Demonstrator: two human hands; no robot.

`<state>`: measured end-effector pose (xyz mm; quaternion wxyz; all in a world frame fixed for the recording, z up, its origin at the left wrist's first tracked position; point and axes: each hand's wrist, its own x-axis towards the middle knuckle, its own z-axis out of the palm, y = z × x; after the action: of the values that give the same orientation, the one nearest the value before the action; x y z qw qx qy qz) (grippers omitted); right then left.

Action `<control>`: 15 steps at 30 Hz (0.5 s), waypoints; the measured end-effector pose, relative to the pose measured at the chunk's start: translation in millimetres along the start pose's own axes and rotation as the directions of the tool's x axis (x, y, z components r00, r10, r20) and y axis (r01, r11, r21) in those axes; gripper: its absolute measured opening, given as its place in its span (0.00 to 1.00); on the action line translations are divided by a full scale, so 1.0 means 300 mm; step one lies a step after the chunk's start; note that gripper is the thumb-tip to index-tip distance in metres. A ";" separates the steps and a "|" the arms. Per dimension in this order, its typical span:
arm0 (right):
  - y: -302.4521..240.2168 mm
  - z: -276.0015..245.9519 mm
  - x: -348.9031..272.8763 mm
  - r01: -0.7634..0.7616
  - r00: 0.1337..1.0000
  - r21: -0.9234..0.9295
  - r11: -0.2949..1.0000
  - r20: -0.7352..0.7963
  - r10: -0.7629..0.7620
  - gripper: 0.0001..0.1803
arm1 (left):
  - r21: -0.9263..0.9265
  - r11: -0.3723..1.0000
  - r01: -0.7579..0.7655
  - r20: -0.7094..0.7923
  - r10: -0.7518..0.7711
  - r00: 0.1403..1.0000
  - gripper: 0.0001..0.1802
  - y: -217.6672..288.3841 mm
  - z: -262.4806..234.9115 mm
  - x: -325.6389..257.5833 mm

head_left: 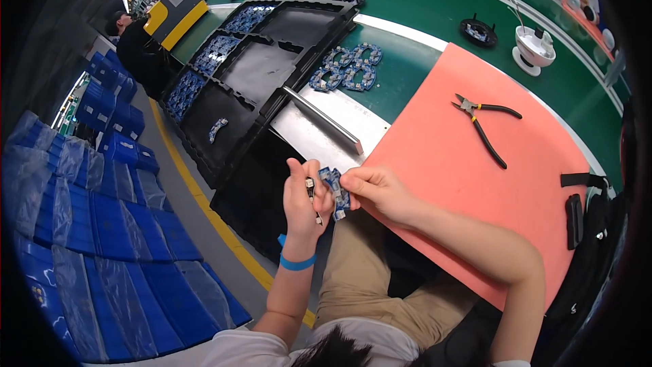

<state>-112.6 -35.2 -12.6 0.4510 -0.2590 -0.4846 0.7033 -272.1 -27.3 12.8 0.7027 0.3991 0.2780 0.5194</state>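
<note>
Between my two hands is a blue circuit board [335, 189] with pale square components, held above my lap near the table edge. My right hand [384, 194] pinches its right side between thumb and fingers. My left hand [304, 202] has its fingers curled round the board's left side, the thumb pointing up. Another narrow board piece [310, 187] shows within the left hand's fingers, partly hidden. A blue wristband [297, 263] circles my left wrist. Beyond the hands, several joined ring-shaped blue boards [345, 68] lie on the green surface.
A black compartment tray [268, 105] at left holds many blue boards and one loose curved piece [217, 129]. A metal bar [324, 121] lies beside it. Diagonal cutters [483, 117] rest on the pink mat [435, 156]. White lamp-like housings [534, 47] stand behind. Blue bins [109, 245] line the left.
</note>
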 end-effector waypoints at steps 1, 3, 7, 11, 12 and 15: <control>0.012 0.013 0.003 0.006 1.000 0.141 0.990 -0.032 -0.002 0.16 | 0.085 0.996 -0.022 -0.026 0.024 0.999 0.29 -0.003 0.011 -0.003; 0.005 0.018 0.008 0.014 0.998 0.278 0.960 -0.055 0.002 0.15 | 0.266 0.955 -0.134 0.024 0.132 0.991 0.30 -0.011 0.014 -0.009; -0.015 0.004 0.004 -0.016 0.992 -0.170 0.985 -0.125 -0.005 0.12 | 0.568 0.818 -0.094 -0.064 0.158 0.985 0.08 0.016 -0.016 -0.022; -0.006 0.021 0.008 0.098 0.969 -0.172 0.980 -0.207 -0.133 0.11 | 0.685 0.724 -0.080 -0.084 0.187 0.979 0.08 0.095 -0.067 -0.012; -0.010 0.018 0.007 0.087 0.966 -0.121 0.989 -0.230 -0.113 0.10 | 0.716 0.688 -0.116 -0.097 0.263 0.960 0.09 0.132 -0.095 0.013; -0.003 0.020 0.016 0.076 0.977 -0.170 0.983 -0.186 -0.107 0.11 | 0.895 0.417 -0.159 -0.075 0.490 0.868 0.13 0.299 -0.232 0.120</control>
<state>-119.3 -33.5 -9.0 0.5057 -0.3396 -0.5051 0.6114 -362.5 38.6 53.1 0.2315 0.6517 0.5279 0.4931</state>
